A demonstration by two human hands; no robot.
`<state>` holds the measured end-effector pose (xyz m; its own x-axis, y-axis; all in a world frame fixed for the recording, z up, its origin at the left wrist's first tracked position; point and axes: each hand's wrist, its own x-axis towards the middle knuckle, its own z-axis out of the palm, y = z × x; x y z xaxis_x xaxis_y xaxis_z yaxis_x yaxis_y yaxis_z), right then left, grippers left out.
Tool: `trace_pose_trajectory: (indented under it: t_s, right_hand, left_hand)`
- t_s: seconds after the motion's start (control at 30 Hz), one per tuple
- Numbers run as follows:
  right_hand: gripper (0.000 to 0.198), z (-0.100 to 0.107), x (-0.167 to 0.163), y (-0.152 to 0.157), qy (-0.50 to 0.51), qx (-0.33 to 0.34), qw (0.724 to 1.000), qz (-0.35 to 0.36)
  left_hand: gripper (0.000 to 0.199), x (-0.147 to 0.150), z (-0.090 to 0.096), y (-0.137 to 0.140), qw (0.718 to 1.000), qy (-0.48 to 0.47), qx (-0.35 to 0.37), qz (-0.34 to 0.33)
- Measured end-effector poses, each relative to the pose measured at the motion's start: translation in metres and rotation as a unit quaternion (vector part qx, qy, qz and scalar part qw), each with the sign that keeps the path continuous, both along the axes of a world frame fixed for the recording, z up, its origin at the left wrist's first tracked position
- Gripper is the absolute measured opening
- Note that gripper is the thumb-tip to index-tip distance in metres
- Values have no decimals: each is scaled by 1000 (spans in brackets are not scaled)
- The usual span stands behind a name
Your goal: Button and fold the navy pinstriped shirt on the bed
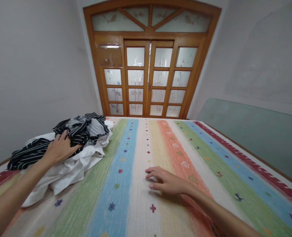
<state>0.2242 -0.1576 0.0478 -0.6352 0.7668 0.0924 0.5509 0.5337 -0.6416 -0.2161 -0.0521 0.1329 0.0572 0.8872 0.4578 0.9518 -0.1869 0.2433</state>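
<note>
My left hand (59, 148) rests on a black garment with thin white stripes (79, 135), part of a crumpled heap at the left. Its fingers are spread over the cloth, with the thumb out to the side. Beneath the striped garment lies a white cloth (69, 174), wrinkled and spilling toward me. My right hand (167, 181) is over the middle of the striped, colourful bedspread (116, 204), holding nothing. Those fingers are loosely bent, and a gap shows between thumb and forefinger. Whether this hand touches the bedspread I cannot tell.
A wooden door (149, 79) with patterned glass panes stands beyond the far edge. Pale walls rise on both sides. Along the right edge is a pale green panel (249, 131). The bedspread reaches from the heap to that side.
</note>
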Motion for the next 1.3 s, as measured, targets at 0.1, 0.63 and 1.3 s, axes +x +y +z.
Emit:
trace_pose_trajectory:
  t_s: [0.1,0.63,1.3]
  right_hand:
    - [39,-3,9,2,1,32,999,-31]
    - [67,-41,53,29,-204,153,945,-207]
    - [68,-36,36,31,-203,120,957,-169]
  left_hand:
    - [64,9,13,-6,993,-47,106,16]
    - [69,195,-108,-9,927,124,-156,-318]
    - [66,208,-123,-5,899,153,-141,-384]
